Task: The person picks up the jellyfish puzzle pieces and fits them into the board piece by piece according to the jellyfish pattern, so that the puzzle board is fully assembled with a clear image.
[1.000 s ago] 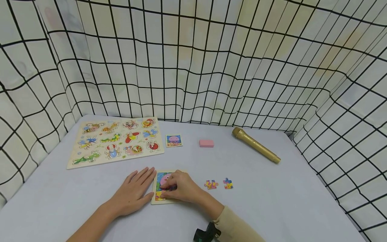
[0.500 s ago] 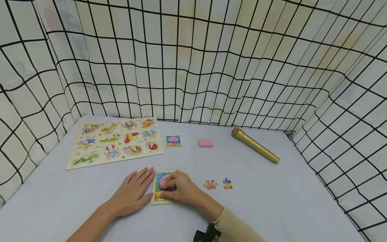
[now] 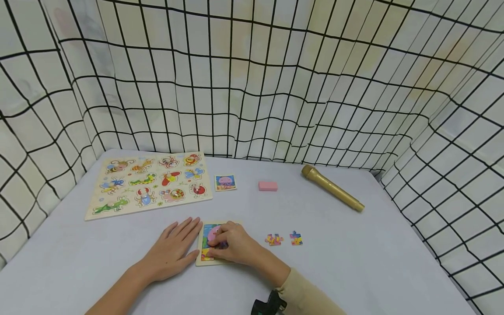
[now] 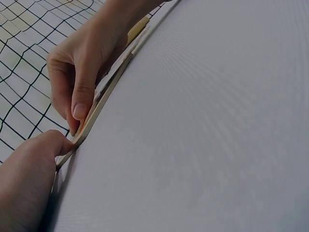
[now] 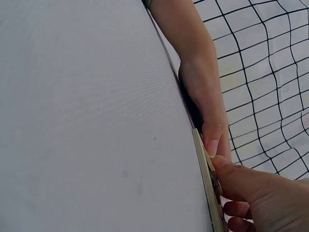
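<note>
A small jigsaw puzzle in a pale wooden frame [image 3: 212, 263] lies on the white table, showing a pink cartoon figure on blue and yellow. My left hand [image 3: 173, 251] rests flat to the left of it, fingers straight, fingertips and thumb right at the frame's edge. Over the puzzle, my right hand [image 3: 238, 245] has its thumb and fingers curled and pinches a puzzle piece [image 5: 213, 174], which tilts up from the board in the right wrist view. The right hand hides most of the puzzle's right half.
Two loose puzzle pieces, one pink and yellow [image 3: 274, 239] and one blue and yellow [image 3: 296, 238], lie to the right. Farther back are an insect puzzle board [image 3: 130, 190], a picture card [image 3: 225, 183], a pink block [image 3: 267, 186] and a gold microphone [image 3: 332, 188]. Black netting [image 3: 252, 87] surrounds the table.
</note>
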